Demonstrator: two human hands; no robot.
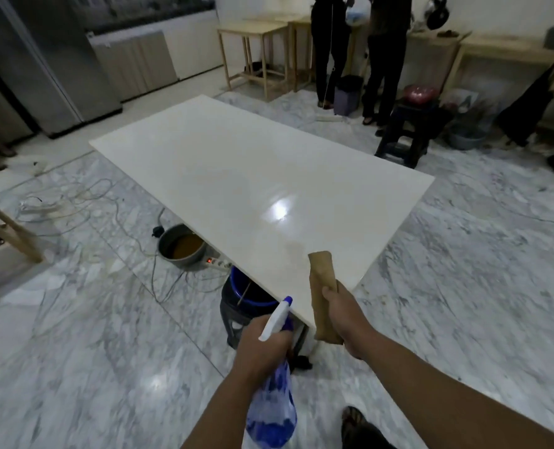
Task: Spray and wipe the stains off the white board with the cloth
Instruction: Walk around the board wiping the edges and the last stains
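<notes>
A long white board [237,163] lies flat, raised above the floor, stretching from the near corner away to the upper left. A faint smudge [293,251] shows near its close end. My left hand [262,341] grips a blue-and-white spray bottle [272,409], with the white nozzle [277,314] aimed at the board's near corner. My right hand [347,315] holds a folded tan cloth [322,286] upright over the board's near edge.
A blue bucket on a dark stool [246,296] sits under the board's near end. A pot of brown liquid [181,246], a power strip and loose cables lie on the marble floor at left. Two people [360,50] stand by wooden tables at the back; a black stool [408,131] is nearby.
</notes>
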